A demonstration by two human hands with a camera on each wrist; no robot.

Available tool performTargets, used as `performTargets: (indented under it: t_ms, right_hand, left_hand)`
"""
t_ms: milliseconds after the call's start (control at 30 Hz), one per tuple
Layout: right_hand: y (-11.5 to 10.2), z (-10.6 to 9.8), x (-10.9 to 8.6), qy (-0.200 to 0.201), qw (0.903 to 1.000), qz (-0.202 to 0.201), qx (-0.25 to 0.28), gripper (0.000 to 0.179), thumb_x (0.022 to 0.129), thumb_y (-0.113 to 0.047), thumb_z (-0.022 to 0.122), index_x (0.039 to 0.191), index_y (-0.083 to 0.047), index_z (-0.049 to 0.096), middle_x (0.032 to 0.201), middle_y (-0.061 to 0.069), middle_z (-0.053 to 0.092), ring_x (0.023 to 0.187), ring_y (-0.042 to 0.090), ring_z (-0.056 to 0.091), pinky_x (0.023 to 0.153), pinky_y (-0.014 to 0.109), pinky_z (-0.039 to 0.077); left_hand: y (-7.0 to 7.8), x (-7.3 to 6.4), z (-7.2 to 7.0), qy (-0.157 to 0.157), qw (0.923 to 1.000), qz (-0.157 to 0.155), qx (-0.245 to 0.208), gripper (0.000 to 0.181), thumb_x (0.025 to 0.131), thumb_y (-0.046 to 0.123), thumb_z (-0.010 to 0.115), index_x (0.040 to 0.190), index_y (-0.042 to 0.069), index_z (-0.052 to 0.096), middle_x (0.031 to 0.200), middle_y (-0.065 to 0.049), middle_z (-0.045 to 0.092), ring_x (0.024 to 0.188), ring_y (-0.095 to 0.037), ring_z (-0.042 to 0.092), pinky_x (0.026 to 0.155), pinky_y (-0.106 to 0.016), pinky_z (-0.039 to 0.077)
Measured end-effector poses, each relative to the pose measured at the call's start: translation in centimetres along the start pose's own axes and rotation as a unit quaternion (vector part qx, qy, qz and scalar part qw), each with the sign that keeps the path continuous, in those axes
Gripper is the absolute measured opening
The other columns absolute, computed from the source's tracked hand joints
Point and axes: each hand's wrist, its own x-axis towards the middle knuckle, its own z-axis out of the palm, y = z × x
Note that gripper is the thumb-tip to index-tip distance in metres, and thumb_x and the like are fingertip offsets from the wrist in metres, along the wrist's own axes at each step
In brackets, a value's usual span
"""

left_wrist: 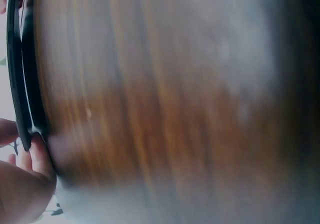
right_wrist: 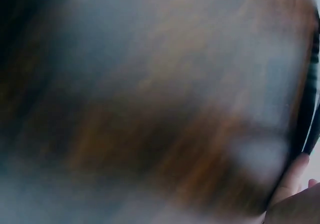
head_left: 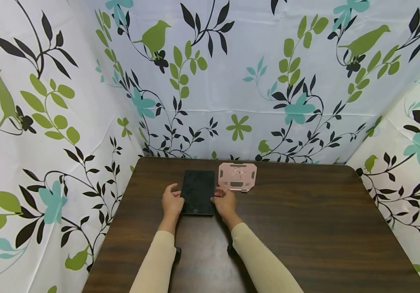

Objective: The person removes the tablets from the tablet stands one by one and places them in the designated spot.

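A black tablet (head_left: 197, 191) with a round home button on its near edge lies between the two hands, its dark screen up. My left hand (head_left: 172, 201) grips its left side, thumb on top. On the opposite side my right hand (head_left: 225, 202) holds the edge in the same way. Seen edge-on in the left wrist view, the thin tablet (left_wrist: 16, 79) is raised over the table, with left fingers (left_wrist: 40, 156) beneath it. The right wrist view is blurred and catches only a few right fingers (right_wrist: 294, 176) at its right border.
A pink tablet case (head_left: 237, 176) with cutouts lies just right of the tablet, near the back edge of the brown wooden table (head_left: 305, 219). Patterned cloth (head_left: 231, 81) with leaves and birds hangs behind the table and on both sides.
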Motion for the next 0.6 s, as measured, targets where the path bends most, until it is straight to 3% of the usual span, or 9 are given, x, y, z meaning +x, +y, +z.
performTargets:
  t_ms: [200,300,500,600]
  right_hand:
    - [0.3,0.2,-0.6,0.007,0.9998,-0.01,-0.015,0.042,0.087,-0.001,0.074,0.128,0.0,0.067,0.11,0.017,0.073,0.101,0.026,0.069,0.086,0.036,0.059]
    - [0.6,0.4,-0.7,0.012,0.9999,-0.007,-0.005,0.041,0.087,0.0,0.072,0.128,-0.001,0.066,0.114,0.019,0.073,0.106,0.028,0.068,0.088,0.037,0.059]
    - [1.2,0.3,-0.6,0.021,0.9996,-0.013,0.016,0.041,0.087,0.004,0.068,0.128,-0.001,0.067,0.116,0.019,0.074,0.108,0.029,0.07,0.088,0.035,0.059]
    - [1.2,0.2,-0.6,0.025,0.9994,-0.021,-0.011,0.041,0.087,0.001,0.066,0.128,-0.002,0.068,0.114,0.017,0.075,0.107,0.028,0.071,0.087,0.035,0.059]
  left_hand:
    - [0.0,-0.4,0.2,0.03,0.9987,0.015,0.039,0.07,0.075,-0.013,0.054,0.142,0.008,0.054,0.116,-0.024,0.072,0.11,-0.041,0.067,0.111,-0.058,0.04]
    - [-0.2,-0.4,0.3,0.037,0.9983,0.02,0.041,0.067,0.077,-0.008,0.056,0.142,0.007,0.054,0.115,-0.023,0.074,0.113,-0.042,0.064,0.113,-0.057,0.037]
    - [-0.4,-0.7,0.3,0.029,0.9988,0.022,0.032,0.065,0.084,0.003,0.058,0.148,0.008,0.048,0.124,-0.022,0.071,0.134,-0.049,0.043,0.115,-0.062,0.031]
    - [-0.6,-0.8,0.2,0.013,0.9988,0.027,0.039,0.066,0.089,0.007,0.06,0.153,0.008,0.045,0.129,-0.022,0.069,0.141,-0.051,0.036,0.121,-0.064,0.021]
